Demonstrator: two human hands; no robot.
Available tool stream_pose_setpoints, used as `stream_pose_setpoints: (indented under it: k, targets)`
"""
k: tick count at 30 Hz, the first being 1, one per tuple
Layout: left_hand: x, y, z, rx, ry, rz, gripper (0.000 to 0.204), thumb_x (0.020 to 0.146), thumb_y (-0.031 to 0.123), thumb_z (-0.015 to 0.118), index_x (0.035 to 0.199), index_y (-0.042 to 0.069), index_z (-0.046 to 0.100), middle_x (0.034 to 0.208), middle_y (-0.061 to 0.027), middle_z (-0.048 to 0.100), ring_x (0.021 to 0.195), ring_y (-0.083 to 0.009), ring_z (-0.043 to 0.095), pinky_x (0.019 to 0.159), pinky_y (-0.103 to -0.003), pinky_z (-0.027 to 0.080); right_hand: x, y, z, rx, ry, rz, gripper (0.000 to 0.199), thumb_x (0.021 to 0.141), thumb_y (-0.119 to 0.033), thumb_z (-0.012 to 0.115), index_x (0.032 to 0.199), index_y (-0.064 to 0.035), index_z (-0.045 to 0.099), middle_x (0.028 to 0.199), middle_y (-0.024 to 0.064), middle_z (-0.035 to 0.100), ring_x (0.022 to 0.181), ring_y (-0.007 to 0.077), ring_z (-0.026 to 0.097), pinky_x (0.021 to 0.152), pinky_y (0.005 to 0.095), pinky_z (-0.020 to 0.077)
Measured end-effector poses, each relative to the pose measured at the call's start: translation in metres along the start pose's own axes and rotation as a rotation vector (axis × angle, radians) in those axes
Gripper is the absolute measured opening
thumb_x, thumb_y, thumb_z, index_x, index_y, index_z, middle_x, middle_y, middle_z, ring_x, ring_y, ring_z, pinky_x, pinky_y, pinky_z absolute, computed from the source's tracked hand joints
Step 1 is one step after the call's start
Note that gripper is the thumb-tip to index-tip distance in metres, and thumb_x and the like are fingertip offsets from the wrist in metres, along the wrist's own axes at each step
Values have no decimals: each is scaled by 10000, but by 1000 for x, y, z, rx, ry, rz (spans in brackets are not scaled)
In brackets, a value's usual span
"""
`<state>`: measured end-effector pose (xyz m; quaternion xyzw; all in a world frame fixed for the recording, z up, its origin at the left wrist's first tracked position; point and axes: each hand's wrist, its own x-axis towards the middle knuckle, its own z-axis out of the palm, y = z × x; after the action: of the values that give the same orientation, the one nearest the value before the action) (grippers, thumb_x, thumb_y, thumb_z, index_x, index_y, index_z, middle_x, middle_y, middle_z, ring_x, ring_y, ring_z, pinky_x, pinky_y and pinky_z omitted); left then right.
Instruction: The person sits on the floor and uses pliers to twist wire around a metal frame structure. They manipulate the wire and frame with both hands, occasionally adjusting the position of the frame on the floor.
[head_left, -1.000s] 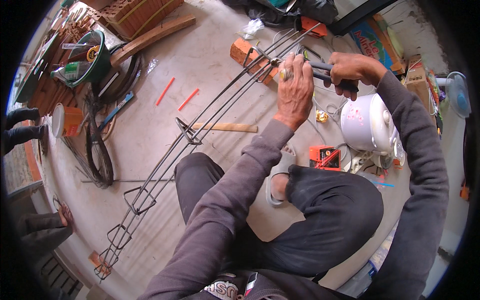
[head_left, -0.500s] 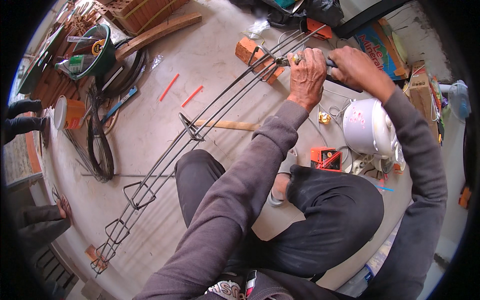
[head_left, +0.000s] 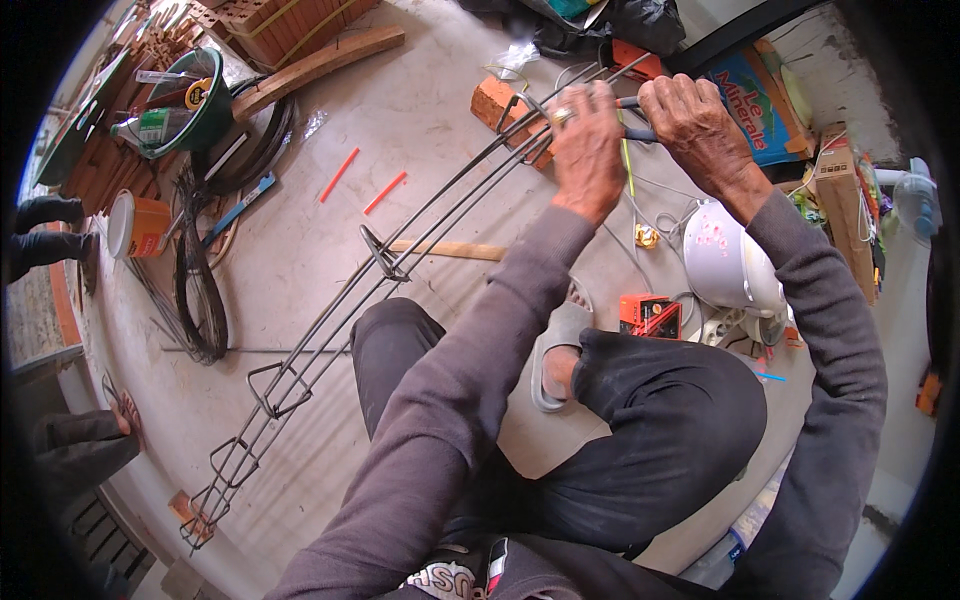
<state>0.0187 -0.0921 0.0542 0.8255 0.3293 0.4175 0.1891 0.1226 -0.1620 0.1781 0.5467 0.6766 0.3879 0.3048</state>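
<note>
— What's hidden of the pliers (head_left: 640,134)?
— Their working end. The left hand's grip (head_left: 588,150), a little blurred, covers it and part of the rebar cage (head_left: 395,276).
— And at the edges?
— The top crops the black plastic bag (head_left: 645,25); a bystander's dark trouser legs (head_left: 50,248) vanish into the left rim.

Work is taking place on an indoor building site: red bricks (head_left: 275,30) are standing stacked beside a timber plank (head_left: 318,72), dark wire (head_left: 207,343) is lying coiled on the pale floor (head_left: 285,235), a steel rebar frame (head_left: 384,266) is stretching across, and a rice cooker (head_left: 716,258) is lending a household touch.
</note>
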Motion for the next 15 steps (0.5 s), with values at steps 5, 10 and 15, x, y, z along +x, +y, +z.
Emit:
stream_pose_setpoints:
  k: [5,10,15]
  targets:
    - [-43,-60,-11,94,-67,-165,286,759,20,652,1019,40,534,1081,-156,544,1021,-324,575,919,-458,395,-7,-5,-1,166,-134,74,111,875,-129,612,968,-101,559,871,38,551,824,171,587,708,319,457]
    - [-50,-74,-8,131,-236,-156,220,799,50,632,1000,59,542,1029,-134,559,989,-318,588,926,-476,382,-10,-6,2,458,-310,187,147,840,-83,645,975,-64,588,930,120,621,888,280,659,744,418,524]
    - [-53,-75,-6,210,-200,-107,277,802,53,625,1069,40,549,1017,-129,555,1029,-307,585,1050,-526,323,-10,-3,0,822,-589,286,216,784,-42,610,995,-1,639,885,206,675,804,346,693,733,453,562]
